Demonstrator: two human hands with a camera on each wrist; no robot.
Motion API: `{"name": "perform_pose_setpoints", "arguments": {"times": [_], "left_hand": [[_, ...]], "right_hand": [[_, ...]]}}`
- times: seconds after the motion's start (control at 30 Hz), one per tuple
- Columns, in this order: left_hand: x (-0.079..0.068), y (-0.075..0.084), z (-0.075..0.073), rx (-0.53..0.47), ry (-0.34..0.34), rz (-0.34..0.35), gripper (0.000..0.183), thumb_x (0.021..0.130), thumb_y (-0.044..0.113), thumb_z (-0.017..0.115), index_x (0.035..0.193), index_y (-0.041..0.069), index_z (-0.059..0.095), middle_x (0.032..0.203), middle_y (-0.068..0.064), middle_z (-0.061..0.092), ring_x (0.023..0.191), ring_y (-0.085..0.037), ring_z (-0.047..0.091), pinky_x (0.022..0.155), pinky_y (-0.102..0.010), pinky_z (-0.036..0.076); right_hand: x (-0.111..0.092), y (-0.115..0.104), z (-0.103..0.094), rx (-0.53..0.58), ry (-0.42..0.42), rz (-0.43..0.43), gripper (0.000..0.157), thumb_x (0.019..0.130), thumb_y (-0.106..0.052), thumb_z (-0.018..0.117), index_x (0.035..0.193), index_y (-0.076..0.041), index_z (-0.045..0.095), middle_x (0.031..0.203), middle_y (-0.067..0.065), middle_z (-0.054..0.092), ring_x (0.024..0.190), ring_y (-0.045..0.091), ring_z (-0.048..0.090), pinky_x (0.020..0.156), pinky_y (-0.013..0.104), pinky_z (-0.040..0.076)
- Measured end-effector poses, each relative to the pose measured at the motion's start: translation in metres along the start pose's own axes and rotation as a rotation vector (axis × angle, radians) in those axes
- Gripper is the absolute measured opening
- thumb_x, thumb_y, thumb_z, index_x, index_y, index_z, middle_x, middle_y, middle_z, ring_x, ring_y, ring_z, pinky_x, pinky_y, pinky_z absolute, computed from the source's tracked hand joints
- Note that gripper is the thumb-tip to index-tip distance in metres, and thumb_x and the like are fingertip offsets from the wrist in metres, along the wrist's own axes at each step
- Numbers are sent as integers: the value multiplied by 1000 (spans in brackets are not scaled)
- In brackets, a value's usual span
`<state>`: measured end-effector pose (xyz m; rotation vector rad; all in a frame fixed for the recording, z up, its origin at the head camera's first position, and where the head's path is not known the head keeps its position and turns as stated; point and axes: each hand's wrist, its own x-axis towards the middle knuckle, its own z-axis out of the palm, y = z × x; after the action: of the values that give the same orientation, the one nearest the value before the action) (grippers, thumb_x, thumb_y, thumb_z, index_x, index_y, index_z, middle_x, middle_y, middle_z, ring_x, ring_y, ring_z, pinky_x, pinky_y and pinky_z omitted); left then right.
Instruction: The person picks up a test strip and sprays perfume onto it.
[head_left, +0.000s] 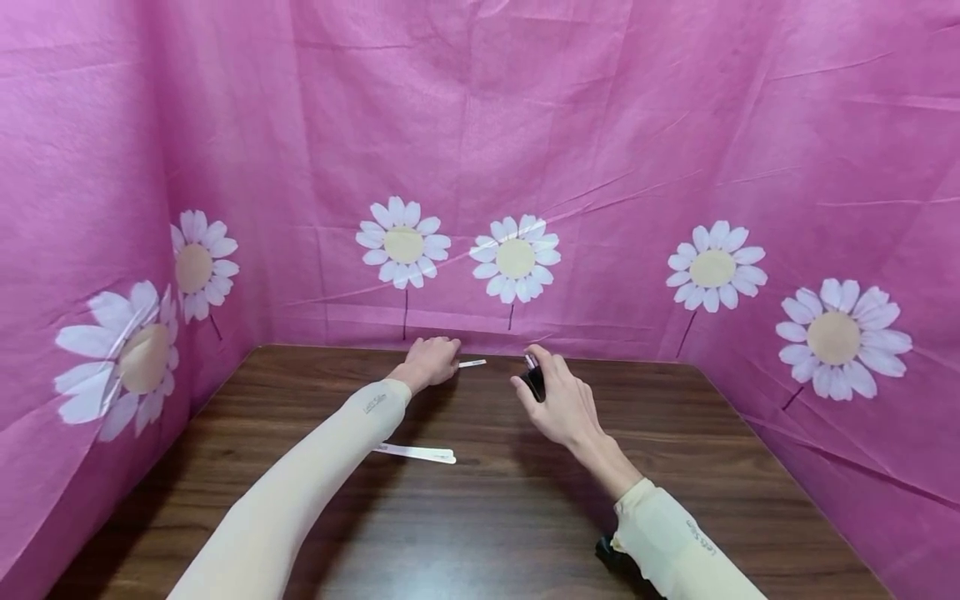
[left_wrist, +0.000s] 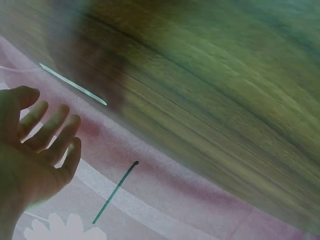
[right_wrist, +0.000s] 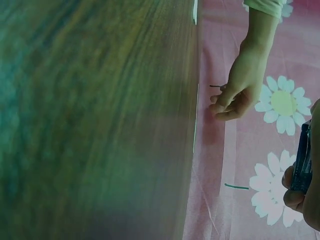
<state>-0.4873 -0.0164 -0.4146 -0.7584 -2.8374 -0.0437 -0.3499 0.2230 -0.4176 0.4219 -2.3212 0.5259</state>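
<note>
Above the far part of the table, my left hand [head_left: 431,362] hangs with loosely bent fingers and holds nothing. Beside it, a thin white paper strip [head_left: 472,363] lies near the table's back edge; the left wrist view shows the same strip [left_wrist: 73,84] past the fingertips. To the right, my right hand [head_left: 562,404] grips a small black bottle [head_left: 535,383] with a pale, shiny top, its index finger at that top. The right wrist view shows the dark bottle [right_wrist: 302,160] between fingers and thumb, partly hidden by the hand.
More white strips [head_left: 420,452] with small print overlap on the table [head_left: 480,508], partly behind my left forearm. A black object [head_left: 611,550] lies partly hidden under my right forearm. A pink cloth [head_left: 600,125] with printed daisies hangs around the table's back and sides.
</note>
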Motion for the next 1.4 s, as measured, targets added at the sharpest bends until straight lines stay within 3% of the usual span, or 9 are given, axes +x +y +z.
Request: {"name": "perform_pose_setpoints", "arguments": {"times": [0.3, 0.57, 0.87, 1.13, 1.27, 1.4], "left_hand": [[-32, 3, -7, 8, 67, 145, 15, 97, 25, 65, 108, 15, 64, 101, -1, 68, 95, -26, 67, 79, -45, 52], [-63, 15, -23, 18, 130, 203, 18, 103, 35, 59, 98, 18, 62, 86, 5, 62, 84, -20, 69, 75, -42, 51], [-95, 21, -30, 53, 226, 282, 22, 101, 37, 61, 91, 17, 61, 85, 2, 66, 78, -22, 67, 66, -40, 48], [-117, 20, -34, -115, 100, 318, 23, 100, 38, 65, 110, 18, 69, 99, 4, 69, 83, -11, 65, 77, -40, 50], [-125, 17, -37, -151, 43, 322, 29, 99, 38, 67, 118, 15, 69, 108, 1, 69, 92, -15, 66, 82, -42, 51], [-136, 15, -41, -186, -90, 328, 34, 97, 33, 71, 126, 15, 66, 119, -1, 66, 109, -22, 63, 94, -52, 46]], "right_hand": [[-3, 3, 0, 16, -15, -10, 54, 97, -51, 60, 142, -26, 47, 98, 4, 57, 66, 26, 58, 54, 46, 48], [-2, 1, -5, 21, -19, -24, 53, 97, -51, 60, 142, -27, 46, 97, 3, 57, 64, 24, 56, 53, 45, 47], [-4, -3, -7, 38, -20, -30, 53, 97, -50, 61, 142, -27, 47, 98, 3, 58, 66, 25, 57, 54, 46, 48], [-9, -2, -8, 32, -23, -29, 53, 97, -49, 61, 143, -27, 46, 103, 4, 60, 69, 26, 59, 56, 47, 49], [-10, -2, -10, 36, -17, -32, 53, 97, -49, 61, 143, -27, 46, 103, 4, 60, 68, 27, 59, 56, 48, 49], [-11, -2, -12, 39, -17, -24, 53, 97, -50, 60, 143, -28, 46, 101, 4, 59, 67, 25, 57, 55, 47, 48]]}}
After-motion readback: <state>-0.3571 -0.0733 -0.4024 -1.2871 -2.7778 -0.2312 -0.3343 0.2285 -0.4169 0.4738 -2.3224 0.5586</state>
